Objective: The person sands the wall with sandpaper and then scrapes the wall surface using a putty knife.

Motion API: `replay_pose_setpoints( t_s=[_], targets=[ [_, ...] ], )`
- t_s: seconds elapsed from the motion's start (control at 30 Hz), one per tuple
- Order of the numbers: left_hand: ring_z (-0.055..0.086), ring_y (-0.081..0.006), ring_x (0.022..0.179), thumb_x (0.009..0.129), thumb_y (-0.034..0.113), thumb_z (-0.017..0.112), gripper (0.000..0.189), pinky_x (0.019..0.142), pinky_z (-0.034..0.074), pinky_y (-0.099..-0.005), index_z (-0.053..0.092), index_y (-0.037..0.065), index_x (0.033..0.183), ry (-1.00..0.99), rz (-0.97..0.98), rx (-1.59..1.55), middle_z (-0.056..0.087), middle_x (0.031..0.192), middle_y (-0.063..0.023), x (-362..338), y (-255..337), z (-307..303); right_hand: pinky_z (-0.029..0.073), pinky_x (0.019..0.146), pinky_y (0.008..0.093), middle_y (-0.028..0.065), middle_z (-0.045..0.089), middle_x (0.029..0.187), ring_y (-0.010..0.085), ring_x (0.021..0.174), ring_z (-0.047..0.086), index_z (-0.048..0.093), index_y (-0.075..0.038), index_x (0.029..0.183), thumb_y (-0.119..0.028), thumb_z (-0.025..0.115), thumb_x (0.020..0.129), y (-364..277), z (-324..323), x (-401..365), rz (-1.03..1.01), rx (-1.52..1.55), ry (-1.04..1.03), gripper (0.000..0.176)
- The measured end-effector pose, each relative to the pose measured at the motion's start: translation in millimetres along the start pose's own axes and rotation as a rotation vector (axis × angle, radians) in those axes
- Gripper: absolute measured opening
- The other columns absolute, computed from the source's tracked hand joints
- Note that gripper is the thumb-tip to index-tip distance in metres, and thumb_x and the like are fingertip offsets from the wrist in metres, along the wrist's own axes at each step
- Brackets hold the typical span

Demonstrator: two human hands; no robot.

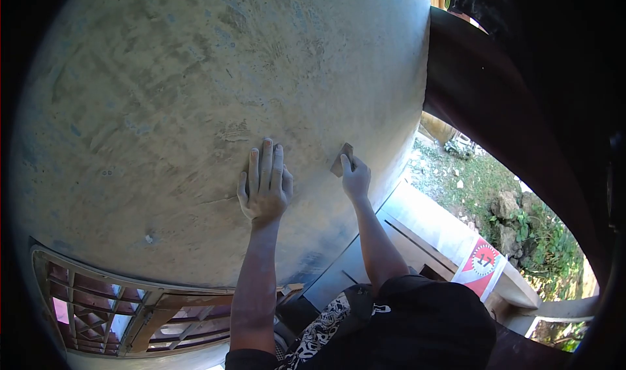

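Your left hand (264,189) lies flat on the grey plastered wall (182,89), fingers together and stretched upward, palm pressed to the surface. Its grip is released and holds nothing. Your right hand (357,179) is just beside it, a little to the right. Its grip is clenched on a small brown piece of sandpaper (340,159), which sticks up from the fingertips and lies against the wall (whether it rests fully flat is hard to tell). The two hands are near each other but do not touch. The wall around them is patchy, with scuffs and pale streaks. Below your left forearm a window grille (98,305) with a wooden frame sits in the wall. To the right, past the wall's edge, a red and white banner (484,263) sits against a low concrete ledge, with grass and rocks (515,213) beyond it.
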State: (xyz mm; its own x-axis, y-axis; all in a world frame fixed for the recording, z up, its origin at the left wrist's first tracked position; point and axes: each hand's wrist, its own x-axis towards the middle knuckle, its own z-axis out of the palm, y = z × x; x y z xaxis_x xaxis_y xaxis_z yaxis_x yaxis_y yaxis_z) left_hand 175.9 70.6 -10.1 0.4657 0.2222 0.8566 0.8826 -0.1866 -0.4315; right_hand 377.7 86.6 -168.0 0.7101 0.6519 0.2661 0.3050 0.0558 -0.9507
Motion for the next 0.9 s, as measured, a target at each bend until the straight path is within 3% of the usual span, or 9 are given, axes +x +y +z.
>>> replay_pose_setpoints(
  t_s=[0.1, 0.23, 0.33, 0.47, 0.53, 0.63, 0.73, 0.9],
  targets=[
    [0.055, -0.0151, 0.141, 0.1, 0.033, 0.058, 0.037, 0.116, 0.029, -0.0357, 0.069, 0.03, 0.136, 0.029, -0.032, -0.008, 0.062, 0.151, 0.0083, -2, 4, 5, 0.039, 0.055, 0.0449, 0.0181, 0.058, 0.063, 0.0341, 0.054, 0.056, 0.068, -0.003, 0.085, -0.03, 0.066, 0.103, -41, 4, 5, -0.087, 0.114, 0.037, 0.032],
    [0.056, -0.0151, 0.14, 0.1, 0.033, 0.059, 0.037, 0.116, 0.03, -0.0352, 0.069, 0.029, 0.135, 0.042, -0.057, -0.002, 0.065, 0.148, 0.0082, -1, 8, 6, 0.037, 0.052, 0.0429, 0.0178, 0.055, 0.061, 0.0327, 0.05, 0.05, 0.068, -0.003, 0.089, -0.023, 0.066, 0.103, -45, 15, 8, -0.142, 0.161, 0.036, 0.024],
    [0.057, -0.0156, 0.139, 0.1, 0.033, 0.059, 0.035, 0.113, 0.032, -0.0344, 0.07, 0.029, 0.133, 0.066, -0.047, 0.007, 0.066, 0.146, 0.0079, -2, 8, 9, 0.041, 0.055, 0.0459, 0.0193, 0.059, 0.064, 0.0381, 0.055, 0.057, 0.068, -0.003, 0.092, -0.019, 0.066, 0.101, -35, 7, 3, -0.354, 0.129, 0.048, 0.018],
    [0.058, -0.0164, 0.139, 0.099, 0.031, 0.06, 0.033, 0.108, 0.035, -0.0339, 0.071, 0.028, 0.13, 0.069, -0.037, -0.001, 0.067, 0.145, 0.0065, -2, 8, 9, 0.045, 0.058, 0.0461, 0.0199, 0.063, 0.072, 0.0396, 0.064, 0.063, 0.068, -0.003, 0.094, -0.014, 0.068, 0.099, -45, -1, 1, -0.172, 0.012, -0.078, 0.012],
    [0.058, -0.0167, 0.138, 0.099, 0.031, 0.06, 0.032, 0.107, 0.035, -0.0339, 0.071, 0.027, 0.129, 0.065, -0.035, 0.0, 0.067, 0.145, 0.006, -3, 9, 8, 0.044, 0.056, 0.0398, 0.0166, 0.063, 0.069, 0.0314, 0.056, 0.06, 0.071, -0.002, 0.097, -0.012, 0.067, 0.101, -61, 4, 10, -0.468, 0.173, 0.003, 0.011],
    [0.059, -0.0174, 0.138, 0.099, 0.031, 0.06, 0.031, 0.106, 0.036, -0.034, 0.071, 0.027, 0.128, 0.057, -0.034, -0.009, 0.068, 0.144, 0.0051, -2, 8, 7, 0.049, 0.061, 0.0406, 0.0175, 0.067, 0.079, 0.0341, 0.067, 0.066, 0.07, -0.001, 0.098, -0.01, 0.067, 0.1, -76, 4, 16, -0.57, 0.128, 0.021, 0.009],
    [0.059, -0.0179, 0.137, 0.099, 0.031, 0.061, 0.03, 0.106, 0.036, -0.0342, 0.071, 0.026, 0.126, 0.088, -0.033, 0.0, 0.068, 0.144, 0.0048, 0, 8, 10, 0.05, 0.066, 0.0457, 0.0152, 0.071, 0.086, 0.0368, 0.078, 0.067, 0.069, -0.006, 0.097, -0.014, 0.069, 0.098, -51, 9, 8, -0.567, 0.036, 0.03, 0.009],
    [0.058, -0.0184, 0.138, 0.098, 0.032, 0.062, 0.029, 0.105, 0.036, -0.035, 0.071, 0.026, 0.124, 0.075, -0.036, -0.024, 0.067, 0.145, 0.005, -4, 8, 11, 0.051, 0.067, 0.0444, 0.0138, 0.07, 0.086, 0.0352, 0.078, 0.068, 0.069, -0.006, 0.096, -0.013, 0.07, 0.097, -40, 5, 14, -0.536, 0.075, -0.049, 0.007]
  ],
)
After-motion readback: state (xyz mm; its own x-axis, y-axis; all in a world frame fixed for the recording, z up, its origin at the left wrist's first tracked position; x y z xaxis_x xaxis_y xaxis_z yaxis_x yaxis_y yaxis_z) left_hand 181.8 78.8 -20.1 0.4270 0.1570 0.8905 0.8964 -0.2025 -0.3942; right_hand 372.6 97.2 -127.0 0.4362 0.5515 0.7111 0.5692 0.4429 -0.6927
